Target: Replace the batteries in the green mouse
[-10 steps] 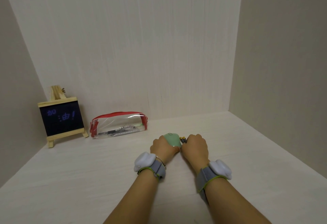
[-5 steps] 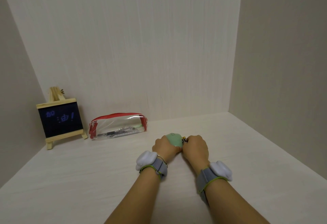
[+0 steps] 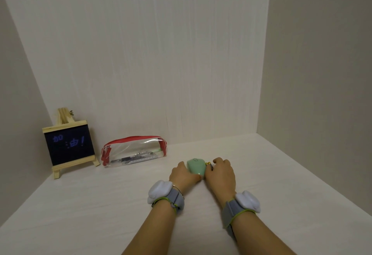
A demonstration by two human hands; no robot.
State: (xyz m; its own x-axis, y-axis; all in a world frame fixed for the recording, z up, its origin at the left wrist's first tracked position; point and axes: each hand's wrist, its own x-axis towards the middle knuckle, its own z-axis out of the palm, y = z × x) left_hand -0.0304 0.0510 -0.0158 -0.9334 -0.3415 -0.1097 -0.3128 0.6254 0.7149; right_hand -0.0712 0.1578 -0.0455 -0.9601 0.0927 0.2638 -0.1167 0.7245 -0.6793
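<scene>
Pale wood grain covers the table [image 3: 100,204] and the three walls that box it in. From my remote seat I start at the far left corner, where a small chalkboard [image 3: 69,148] on a wooden easel stands close to the left wall, blue characters chalked on its dark face. Just beside it to the right, along the back edge, lies a clear pencil case [image 3: 133,152] with red trim, touching neither the easel nor the back wall as far as I can tell; a few pens and a ruler show through its side.

Nearer the middle of the table, well apart from the case, I see my left hand [image 3: 182,176] curled against the left flank of the green mouse [image 3: 196,167], grasping it. The mouse sits top side up on the table between both hands. My right hand [image 3: 220,174] presses in from the other side, fingers bent over, and the ends of batteries [image 3: 209,165] with yellowish tips peek out between its thumb and the mouse's right edge. I cannot tell whether that hand grips the batteries or only rests on them.

Both wrists carry grey straps with white trackers, the left tracker [image 3: 160,191] and the right tracker [image 3: 247,201].
</scene>
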